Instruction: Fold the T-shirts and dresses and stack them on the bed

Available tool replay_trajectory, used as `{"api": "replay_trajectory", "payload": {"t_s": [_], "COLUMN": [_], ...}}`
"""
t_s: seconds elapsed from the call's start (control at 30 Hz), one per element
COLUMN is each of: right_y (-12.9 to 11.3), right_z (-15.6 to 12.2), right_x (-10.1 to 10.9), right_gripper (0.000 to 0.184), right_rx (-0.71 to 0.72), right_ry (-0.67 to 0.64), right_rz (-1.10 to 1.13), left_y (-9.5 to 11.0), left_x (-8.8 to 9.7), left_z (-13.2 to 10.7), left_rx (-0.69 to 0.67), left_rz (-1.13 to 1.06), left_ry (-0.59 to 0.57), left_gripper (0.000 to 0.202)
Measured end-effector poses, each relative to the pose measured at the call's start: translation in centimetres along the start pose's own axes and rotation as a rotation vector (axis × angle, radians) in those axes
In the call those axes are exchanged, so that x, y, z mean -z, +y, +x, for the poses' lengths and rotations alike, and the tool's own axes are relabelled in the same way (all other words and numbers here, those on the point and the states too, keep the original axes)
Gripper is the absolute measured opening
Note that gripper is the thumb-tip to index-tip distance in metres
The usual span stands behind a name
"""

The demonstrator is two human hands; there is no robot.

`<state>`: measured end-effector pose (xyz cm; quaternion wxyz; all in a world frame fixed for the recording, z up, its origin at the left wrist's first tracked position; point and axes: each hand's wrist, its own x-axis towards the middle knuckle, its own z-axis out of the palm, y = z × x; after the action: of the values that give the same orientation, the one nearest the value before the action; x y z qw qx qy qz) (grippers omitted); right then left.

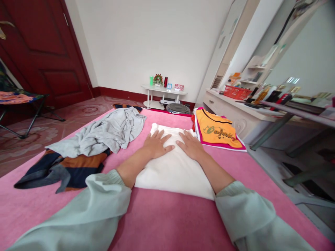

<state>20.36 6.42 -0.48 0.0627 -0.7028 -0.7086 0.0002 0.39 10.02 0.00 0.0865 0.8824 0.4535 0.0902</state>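
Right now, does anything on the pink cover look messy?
Nothing looks spilled. The gray garment lies crumpled over a brown-and-navy garment, left on the pink cover. It looks odd because the white cloth under the left hand and right hand, and the yellow-topped stack, lie flat.

Pink surface (167, 223): grey garment (103, 130) overlapping navy-brown garment (82, 170); folded white cloth (174, 172); clothes stack (217, 130).

Head-worn view — forward and down across a pink cover (167, 223)
From above and behind the pale green sleeves (78, 212), it looks down on the left hand (157, 144) and right hand (191, 145), near and about mid-frame. Beyond, it reaches the white wall (146, 38) — wide enough to take in a red door (47, 45) at left and a white counter (225, 108) at right.
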Motion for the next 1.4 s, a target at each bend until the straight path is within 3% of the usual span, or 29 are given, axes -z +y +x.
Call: {"api": "replay_trajectory", "payload": {"t_s": [0.3,0.43,0.6,0.77,0.93,1.07,1.4], "right_y": [0.0,-0.4,-2.5,-4.6,-4.6,-4.3,-4.3], "right_z": [-0.1,0.1,-0.2,-2.2,-4.2,-5.5,-6.3], "right_x": [-0.5,0.1,0.7,0.1,0.2,0.5,0.4], "right_gripper": [0.081,0.08,0.071,0.062,0.061,0.06,0.059], "right_rx": [-0.102,-0.134,-0.303,-0.443,-0.416,-0.381,-0.379], "right_ry": [0.026,-0.052,-0.153,-0.016,0.039,0.056,0.079], "right_rz": [-0.027,-0.033,-0.044,-0.058,-0.004,0.015,0.047], "left_y": [-0.5,-0.4,2.3,5.2,3.7,2.4,2.4], "left_x": [-0.9,-0.3,1.2,0.1,-1.4,-1.6,-1.6], "left_z": [0.3,0.4,0.7,-1.1,-3.5,-4.5,-4.9], "left_rx": [0.14,0.14,0.288,0.368,0.276,0.255,0.249], "left_rz": [0.036,0.065,0.13,0.134,0.074,0.069,0.073], "left_ry": [0.084,0.016,-0.13,0.023,0.166,0.167,0.138], "left_gripper": [0.085,0.087,0.084,0.067,0.068,0.071,0.073]}}
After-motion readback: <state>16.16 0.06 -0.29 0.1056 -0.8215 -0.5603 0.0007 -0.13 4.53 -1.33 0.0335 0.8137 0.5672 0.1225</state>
